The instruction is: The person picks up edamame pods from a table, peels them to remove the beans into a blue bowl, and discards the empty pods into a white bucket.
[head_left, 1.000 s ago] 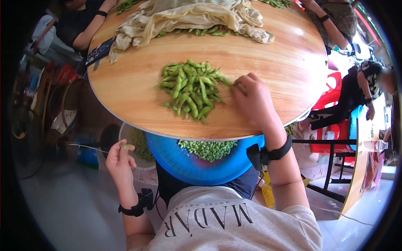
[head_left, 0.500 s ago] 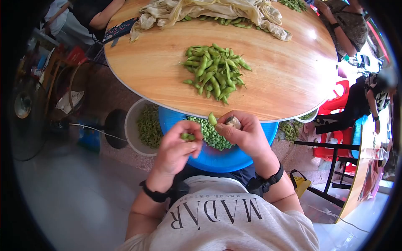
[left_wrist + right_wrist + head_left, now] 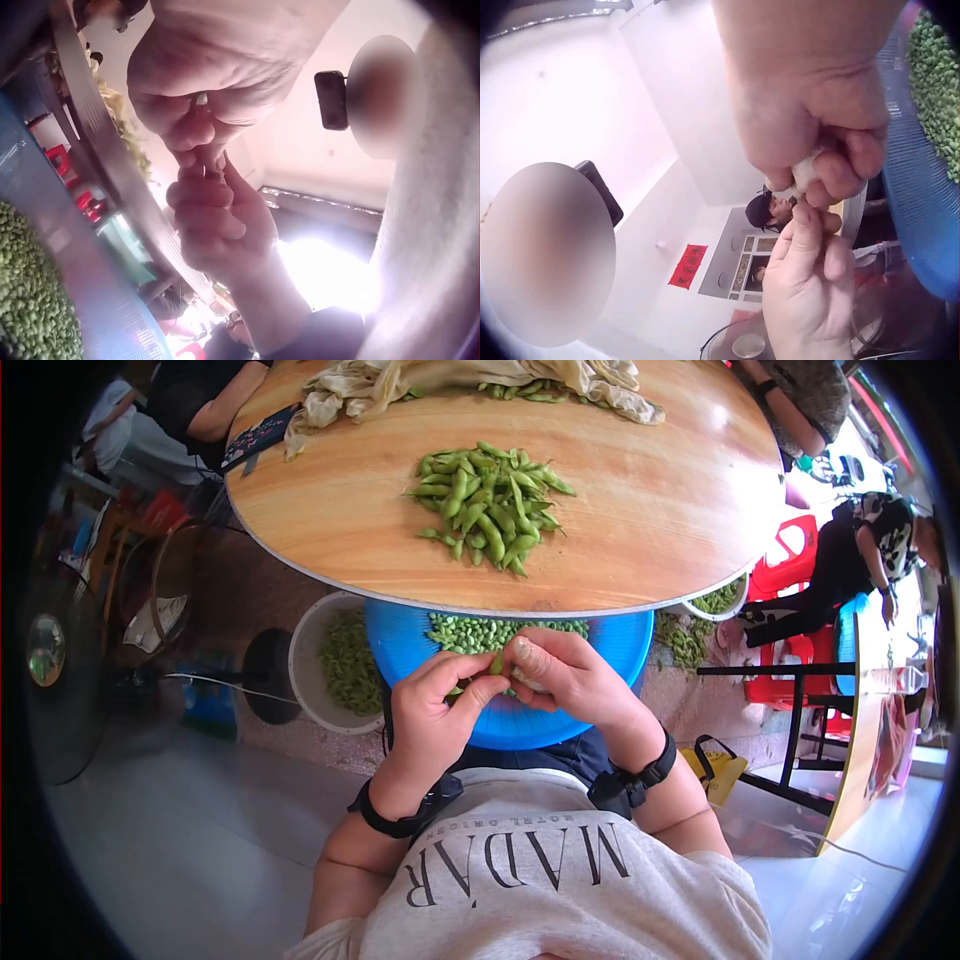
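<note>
Both hands meet above a blue basket [image 3: 400, 650] that holds shelled green beans [image 3: 460, 630]. The left hand [image 3: 436, 705] pinches a green pod [image 3: 497, 663] between thumb and forefinger, with a bit of green also inside its curled fingers. From the other side the right hand [image 3: 575, 680] pinches the same pod; its thumb has a whitish covering, seen too in the right wrist view [image 3: 805, 172]. In the left wrist view the fingertips of both hands touch, and the pod is mostly hidden. A pile of pods [image 3: 490, 505] lies on the round wooden table [image 3: 330, 510].
Crumpled cloth [image 3: 370, 390] covers more pods at the table's far side. White tubs of pods stand left [image 3: 310, 660] and right [image 3: 735, 605] of the basket. A fan [image 3: 60, 660] is at far left, red stools [image 3: 790, 565] at right. Other people are around the table.
The right hand has come from beside the pile to above the basket, bringing a pod. The left hand has moved right and up to meet it, and both now grip the pod.
</note>
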A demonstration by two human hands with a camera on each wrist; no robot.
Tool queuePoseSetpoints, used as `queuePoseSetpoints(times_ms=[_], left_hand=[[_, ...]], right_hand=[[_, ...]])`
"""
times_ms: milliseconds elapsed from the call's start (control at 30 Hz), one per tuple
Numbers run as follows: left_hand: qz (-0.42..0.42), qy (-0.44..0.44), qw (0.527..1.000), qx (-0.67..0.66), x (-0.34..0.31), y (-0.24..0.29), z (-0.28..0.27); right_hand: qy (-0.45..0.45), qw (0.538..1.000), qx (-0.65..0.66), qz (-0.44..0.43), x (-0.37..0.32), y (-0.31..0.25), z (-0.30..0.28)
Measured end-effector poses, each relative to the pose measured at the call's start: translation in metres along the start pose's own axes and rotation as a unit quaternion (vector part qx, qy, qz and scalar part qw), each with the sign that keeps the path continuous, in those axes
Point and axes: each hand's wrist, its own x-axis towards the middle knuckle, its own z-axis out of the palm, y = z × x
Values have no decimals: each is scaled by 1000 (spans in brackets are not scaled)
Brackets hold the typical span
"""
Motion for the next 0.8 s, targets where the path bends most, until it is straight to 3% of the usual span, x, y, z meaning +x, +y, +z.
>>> queuePoseSetpoints(times_ms=[100, 233, 333, 467, 600, 667, 767, 800], left_hand=[[91, 2, 994, 65, 1, 0, 0], [96, -19, 987, 130, 1, 7, -3], [96, -29, 982, 161, 2, 8, -7], [108, -28, 983, 146, -1, -4, -5], [92, 24, 990, 100, -5, -15, 3], [68, 32, 995, 71, -7, -24, 7], [-192, -69, 971, -124, -5, -20, 2], [-227, -73, 946, -218, -5, -23, 0]], right_hand=[[-11, 1000, -18, 21, 0, -1, 0], [-32, 998, -39, 22, 2, 4, -3], [-29, 998, 15, 60, 2, -5, 1], [29, 994, -67, 77, 5, -1, 7], [56, 996, -72, 14, 7, 17, 7], [72, 995, -62, 8, 7, 20, 9], [78, 994, -77, 10, 3, 18, 10], [66, 993, -96, -11, 3, 21, 9]])
